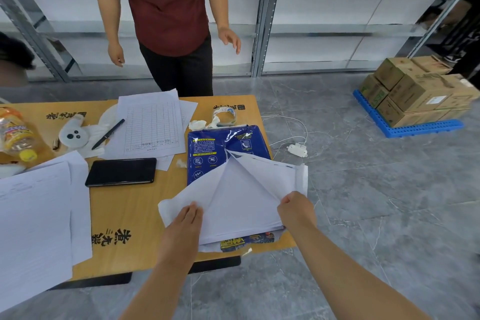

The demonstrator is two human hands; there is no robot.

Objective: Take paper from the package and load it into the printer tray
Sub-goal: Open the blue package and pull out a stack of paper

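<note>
Table (124, 205) cluttered; left hand (185, 218) flat, right hand (294, 206) pinching package (226, 148) wrapper; grey tiled floor (363, 189).

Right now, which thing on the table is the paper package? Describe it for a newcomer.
On the wooden table, look at its right end, beside the black phone. The paper package is the glossy blue wrapper torn open, white sheets showing; everything else nearby is loose paper.
</note>
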